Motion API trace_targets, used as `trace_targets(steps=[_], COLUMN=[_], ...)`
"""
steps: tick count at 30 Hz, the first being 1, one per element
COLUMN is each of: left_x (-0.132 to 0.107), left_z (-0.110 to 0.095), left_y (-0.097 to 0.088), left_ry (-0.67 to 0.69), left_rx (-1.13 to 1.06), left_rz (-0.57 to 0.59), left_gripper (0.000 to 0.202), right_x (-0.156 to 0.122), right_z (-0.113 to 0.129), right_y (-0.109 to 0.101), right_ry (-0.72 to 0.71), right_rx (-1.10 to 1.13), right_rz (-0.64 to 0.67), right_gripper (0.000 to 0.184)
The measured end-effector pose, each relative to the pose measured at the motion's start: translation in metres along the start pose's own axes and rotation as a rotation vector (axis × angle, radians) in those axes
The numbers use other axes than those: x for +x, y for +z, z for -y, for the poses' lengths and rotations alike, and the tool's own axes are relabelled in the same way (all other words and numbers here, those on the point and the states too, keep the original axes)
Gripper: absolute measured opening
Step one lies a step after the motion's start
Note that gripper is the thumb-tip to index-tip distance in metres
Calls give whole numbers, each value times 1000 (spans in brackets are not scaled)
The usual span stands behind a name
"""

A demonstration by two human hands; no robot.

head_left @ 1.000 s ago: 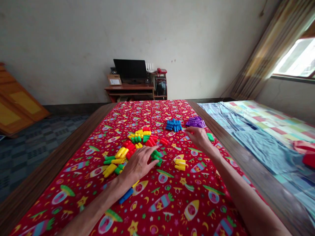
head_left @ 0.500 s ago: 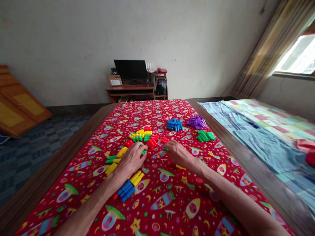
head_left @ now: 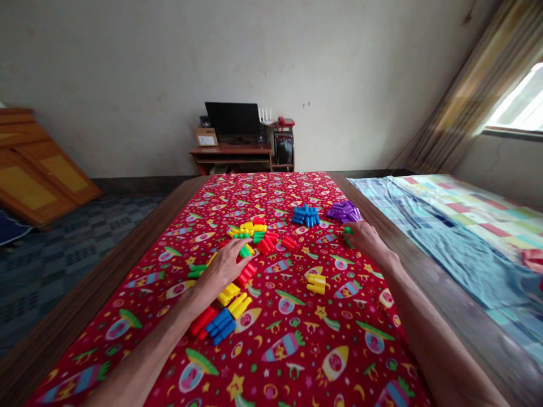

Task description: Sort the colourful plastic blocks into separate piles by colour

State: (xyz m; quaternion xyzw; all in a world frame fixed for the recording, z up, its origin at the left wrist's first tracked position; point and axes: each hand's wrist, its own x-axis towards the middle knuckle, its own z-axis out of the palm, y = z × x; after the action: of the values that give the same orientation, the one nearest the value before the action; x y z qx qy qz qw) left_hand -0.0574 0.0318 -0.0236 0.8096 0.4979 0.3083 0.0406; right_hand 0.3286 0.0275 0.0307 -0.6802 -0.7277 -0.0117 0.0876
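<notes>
We work both hands over plastic stick blocks (head_left: 254, 229) scattered on a red rocket-print cloth (head_left: 144, 333) covering a wooden tabletop (head_left: 99, 282). Our left hand (head_left: 221, 268) lies open and palm down, fingers spread, with its fingertips at a green block (head_left: 245, 251) on the near side of the mixed pile (head_left: 265, 243) at mid-table; it appears to hold nothing. Our right hand (head_left: 368, 240), near the tabletop's right edge, is lightly curled beside green blocks (head_left: 348, 236); we cannot tell whether it has hold of them. A blue cluster (head_left: 305, 215) and a purple cluster (head_left: 343, 211) sit apart toward the far edge. Blue blocks (head_left: 221, 326) lie beside our left wrist. We judge the step in hand to be gathering blocks by colour; the next move calls for a firm pinch on the green blocks.
</notes>
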Motion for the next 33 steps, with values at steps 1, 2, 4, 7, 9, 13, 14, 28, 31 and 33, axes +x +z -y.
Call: trace_targets(steps=[1,2,4,7,9,13,14,28,31,33], left_x=[0,1,2,-1,-6,-16,-17,19,24,27], left_z=[-3,-7,-19,-43,-57,-69,-69,-6,-6,-7], left_y=[-1,-3,-4,2,8,17,17,22,27,27], left_ry=[-11,-31,-105,-258,-317,-287,-244,202,205,206], left_rx=[-46,-118,-345,-742,-912,-948,-869,64,127,166], left_rz=[-18,-34,-25,78,149,242,234,147,144,134], left_gripper=[33,36,46,61,66,61,55,43,41,36], right_x=[0,-1,-7,-25,-39,-46,-42,3,-1,-1], right_z=[2,7,27,76,111,139,135,-7,-6,-5], right_y=[1,2,4,7,9,17,18,4,2,-1], right_ry=[-36,-79,-184,-447,-705,-733,-677,165,132,150], right_rx=[40,94,242,516,626,569,524,-117,-110,-119], right_rz=[-58,-129,-252,-259,-144,-124,-142,-34,-33,-68], right_gripper=[35,34,31,31,33,23,21,28,36,40])
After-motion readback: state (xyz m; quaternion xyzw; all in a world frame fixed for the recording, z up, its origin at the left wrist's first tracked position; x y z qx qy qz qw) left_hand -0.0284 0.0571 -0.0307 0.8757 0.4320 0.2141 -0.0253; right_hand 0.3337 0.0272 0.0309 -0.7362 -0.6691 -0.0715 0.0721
